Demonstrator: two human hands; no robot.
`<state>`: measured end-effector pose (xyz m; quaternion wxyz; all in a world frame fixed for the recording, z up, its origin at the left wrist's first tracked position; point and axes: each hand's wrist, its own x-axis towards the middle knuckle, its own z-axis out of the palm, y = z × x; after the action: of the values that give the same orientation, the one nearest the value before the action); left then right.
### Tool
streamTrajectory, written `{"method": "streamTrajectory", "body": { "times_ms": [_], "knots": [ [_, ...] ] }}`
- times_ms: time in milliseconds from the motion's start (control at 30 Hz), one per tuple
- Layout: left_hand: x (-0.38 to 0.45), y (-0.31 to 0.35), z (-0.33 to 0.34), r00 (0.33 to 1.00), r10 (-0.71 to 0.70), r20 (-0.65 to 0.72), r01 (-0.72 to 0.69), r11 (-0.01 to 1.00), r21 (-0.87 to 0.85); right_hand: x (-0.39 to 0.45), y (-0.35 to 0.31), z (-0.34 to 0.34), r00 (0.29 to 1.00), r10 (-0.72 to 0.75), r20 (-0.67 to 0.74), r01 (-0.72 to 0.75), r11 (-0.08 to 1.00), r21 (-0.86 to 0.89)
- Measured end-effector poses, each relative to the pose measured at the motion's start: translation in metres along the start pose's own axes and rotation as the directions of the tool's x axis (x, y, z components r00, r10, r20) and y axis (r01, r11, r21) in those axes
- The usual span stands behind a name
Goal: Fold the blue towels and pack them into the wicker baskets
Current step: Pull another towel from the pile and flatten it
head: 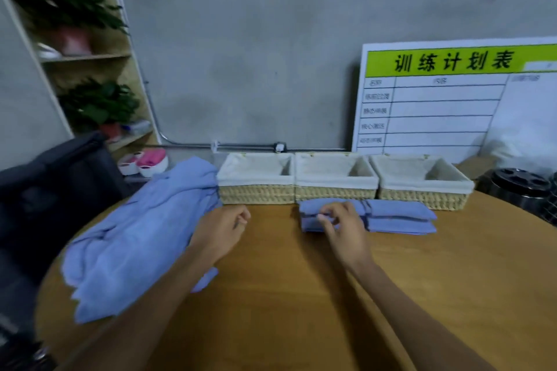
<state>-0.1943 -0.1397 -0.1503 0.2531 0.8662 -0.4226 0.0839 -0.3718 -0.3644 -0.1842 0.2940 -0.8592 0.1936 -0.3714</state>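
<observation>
While the wooden table (271,295) fills the lower part of the view, a loose heap of blue towels (135,235) lies across its left side, its far end touching the leftmost of three wicker baskets (256,193). The baskets stand in a row along the table's far edge, each lined with pale cloth and holding nothing visible. A white board (437,105) with a green header leans on the wall behind them. Just in front of the middle and right baskets sit two folded stacks of blue towels (401,217), side by side and touching. The right hand (343,229) rests on the left stack, fingers curled and pinching its near edge. The left hand (224,227) hovers over bare wood beside the heap, fingers loosely curled, holding nothing.
</observation>
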Motion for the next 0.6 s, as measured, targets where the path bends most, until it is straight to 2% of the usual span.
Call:
{"method": "streamTrajectory", "body": {
  "times_ms": [167, 267, 333, 433, 600],
  "knots": [
    [-0.011, -0.081, -0.048, 0.977, -0.172, -0.122, 0.182, 0.981, 0.072, 0.036, -0.081, 0.088, 0.966, -0.103, 0.237, 0.112, 0.993, -0.026],
    [-0.003, -0.118, -0.061, 0.963, -0.209, -0.167, 0.232, 0.964, 0.133, 0.055, -0.108, 0.129, 0.948, -0.141, 0.285, 0.157, 0.987, -0.034],
    [0.006, -0.135, -0.059, 0.948, -0.226, -0.224, 0.255, 0.961, 0.110, 0.071, -0.122, 0.152, 0.941, -0.173, 0.290, 0.191, 0.981, -0.034],
    [0.006, -0.155, -0.029, 0.938, -0.229, -0.260, 0.251, 0.966, 0.054, 0.094, -0.139, 0.184, 0.926, -0.210, 0.314, 0.234, 0.971, -0.041],
    [0.003, -0.180, 0.010, 0.900, -0.136, -0.414, 0.179, 0.982, 0.066, 0.130, -0.151, 0.239, 0.879, -0.305, 0.366, 0.344, 0.938, -0.046]
  ]
}}
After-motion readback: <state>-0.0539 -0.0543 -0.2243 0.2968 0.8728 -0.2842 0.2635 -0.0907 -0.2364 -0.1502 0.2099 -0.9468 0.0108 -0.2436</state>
